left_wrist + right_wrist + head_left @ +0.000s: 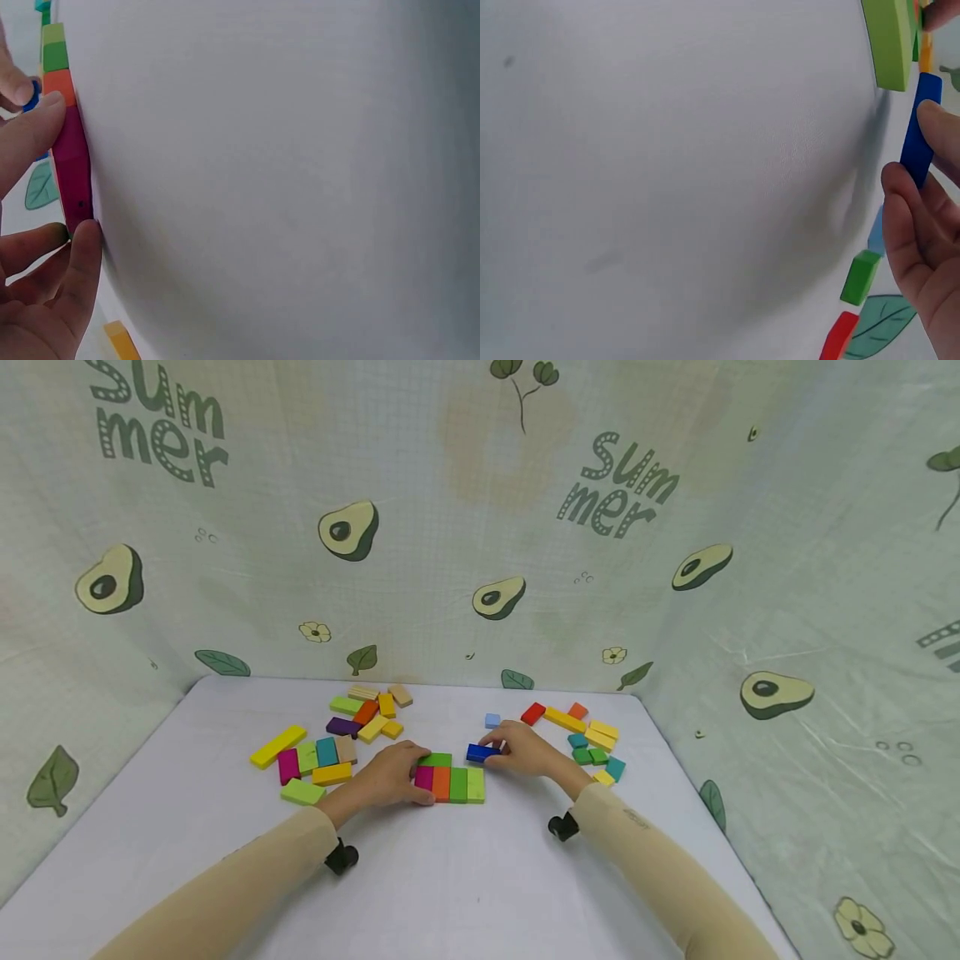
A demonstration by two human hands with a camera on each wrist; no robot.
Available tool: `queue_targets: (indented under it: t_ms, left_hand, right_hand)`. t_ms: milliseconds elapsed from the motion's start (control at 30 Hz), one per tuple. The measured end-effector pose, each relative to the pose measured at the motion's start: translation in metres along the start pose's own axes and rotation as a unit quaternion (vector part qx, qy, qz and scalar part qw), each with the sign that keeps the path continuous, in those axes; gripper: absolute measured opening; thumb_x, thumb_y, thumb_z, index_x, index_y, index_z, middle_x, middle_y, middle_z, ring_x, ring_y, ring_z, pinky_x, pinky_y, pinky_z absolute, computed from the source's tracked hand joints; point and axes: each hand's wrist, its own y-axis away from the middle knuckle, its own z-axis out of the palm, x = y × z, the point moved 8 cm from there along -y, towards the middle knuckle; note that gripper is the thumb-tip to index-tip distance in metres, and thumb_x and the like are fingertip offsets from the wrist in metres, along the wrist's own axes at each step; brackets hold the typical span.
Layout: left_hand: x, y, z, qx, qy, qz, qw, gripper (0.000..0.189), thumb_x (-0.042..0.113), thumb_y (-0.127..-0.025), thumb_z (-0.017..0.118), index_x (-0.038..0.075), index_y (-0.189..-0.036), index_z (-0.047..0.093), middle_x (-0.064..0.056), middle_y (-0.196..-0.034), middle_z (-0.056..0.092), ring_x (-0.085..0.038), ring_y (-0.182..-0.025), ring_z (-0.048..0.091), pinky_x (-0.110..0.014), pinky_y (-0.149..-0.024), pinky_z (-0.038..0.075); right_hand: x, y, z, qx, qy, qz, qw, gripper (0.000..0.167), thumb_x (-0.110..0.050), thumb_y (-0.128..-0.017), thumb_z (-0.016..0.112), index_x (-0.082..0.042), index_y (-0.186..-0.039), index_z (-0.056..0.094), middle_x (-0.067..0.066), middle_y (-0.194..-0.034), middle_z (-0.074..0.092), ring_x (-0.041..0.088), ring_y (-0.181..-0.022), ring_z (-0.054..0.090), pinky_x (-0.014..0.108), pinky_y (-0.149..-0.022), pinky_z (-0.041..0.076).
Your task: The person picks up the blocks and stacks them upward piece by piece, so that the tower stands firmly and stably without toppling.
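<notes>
In the middle of the table, a magenta block, an orange block, a green block and a light green block stand side by side. Another green block lies along their back edge at the left. My left hand holds the left end of this group, its thumb at the front and its fingers at the back, bracketing the magenta block. My right hand pinches a dark blue block between thumb and fingers, just behind the group's right end.
Loose blocks lie at the left, among them a long yellow block and a purple block. More lie at the right, including a red block and a long yellow-orange block. A small light blue block sits behind my right hand.
</notes>
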Motion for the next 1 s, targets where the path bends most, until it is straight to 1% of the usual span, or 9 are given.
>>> queue_targets:
  t_ms: [67, 200, 333, 433, 567, 800, 1000]
  left_hand:
    - [0.000, 0.000, 0.000, 0.001, 0.000, 0.000, 1.0000, 0.083, 0.043, -0.082, 0.093, 0.009, -0.150, 0.059, -0.013, -0.149, 0.059, -0.032, -0.136, 0.056, -0.054, -0.114, 0.049]
    - [-0.001, -0.001, 0.001, 0.001, 0.004, -0.002, 1.0000, 0.084, 0.042, -0.082, 0.093, 0.009, -0.151, 0.059, -0.013, -0.149, 0.059, -0.032, -0.135, 0.056, -0.054, -0.114, 0.049]
    - [-0.002, -0.001, 0.001, -0.001, 0.007, -0.005, 1.0000, 0.084, 0.042, -0.082, 0.093, 0.009, -0.151, 0.058, -0.013, -0.149, 0.059, -0.032, -0.135, 0.056, -0.054, -0.114, 0.049]
    - [-0.002, -0.001, 0.001, -0.002, 0.008, -0.008, 0.9999, 0.084, 0.042, -0.082, 0.093, 0.010, -0.151, 0.058, -0.013, -0.149, 0.059, -0.032, -0.136, 0.055, -0.054, -0.114, 0.049]
    - [-0.002, 0.001, 0.001, -0.001, 0.009, -0.010, 0.9999, 0.084, 0.040, -0.082, 0.093, 0.010, -0.152, 0.058, -0.013, -0.149, 0.059, -0.032, -0.136, 0.055, -0.054, -0.114, 0.049]
    - [0.001, 0.001, -0.001, -0.001, 0.010, -0.005, 0.9999, 0.084, 0.040, -0.083, 0.092, 0.008, -0.152, 0.057, -0.014, -0.150, 0.058, -0.033, -0.137, 0.054, -0.055, -0.114, 0.048]
    - [0.000, 0.001, -0.001, 0.000, 0.010, -0.004, 0.9999, 0.084, 0.041, -0.083, 0.092, 0.008, -0.152, 0.057, -0.014, -0.150, 0.058, -0.033, -0.137, 0.055, -0.056, -0.114, 0.048]
  right_hand:
    - [0.000, -0.004, 0.004, -0.001, -0.011, 0.002, 0.9999, 0.032, -0.025, -0.099, 0.078, -0.016, -0.130, 0.075, 0.002, -0.112, 0.067, 0.015, -0.097, 0.060, 0.026, -0.087, 0.055]
    - [0.001, -0.011, 0.012, -0.017, -0.042, 0.007, 0.9990, 0.032, -0.024, -0.100, 0.077, -0.014, -0.131, 0.075, 0.002, -0.112, 0.067, 0.016, -0.097, 0.060, 0.029, -0.087, 0.055]
    - [0.000, -0.014, 0.017, -0.030, -0.054, 0.007, 0.9981, 0.032, -0.024, -0.102, 0.074, -0.013, -0.132, 0.074, 0.000, -0.115, 0.069, 0.016, -0.097, 0.062, 0.030, -0.089, 0.055]
    - [-0.002, -0.014, 0.019, -0.034, -0.056, 0.005, 0.9979, 0.033, -0.025, -0.103, 0.073, -0.013, -0.133, 0.074, 0.001, -0.119, 0.070, 0.015, -0.097, 0.061, 0.031, -0.089, 0.055]
    - [-0.004, -0.012, 0.023, -0.032, -0.060, 0.016, 0.9976, 0.034, -0.026, -0.103, 0.073, -0.014, -0.135, 0.072, 0.002, -0.121, 0.068, 0.016, -0.099, 0.058, 0.031, -0.090, 0.053]
    - [-0.012, -0.010, 0.028, -0.036, -0.061, 0.017, 0.9973, 0.038, -0.030, -0.102, 0.074, -0.015, -0.136, 0.071, 0.002, -0.114, 0.064, 0.016, -0.097, 0.057, 0.029, -0.084, 0.052]
    - [-0.014, -0.008, 0.029, -0.027, -0.053, 0.021, 0.9980, 0.037, -0.028, -0.102, 0.074, -0.015, -0.136, 0.071, 0.002, -0.115, 0.064, 0.016, -0.097, 0.056, 0.028, -0.084, 0.051]
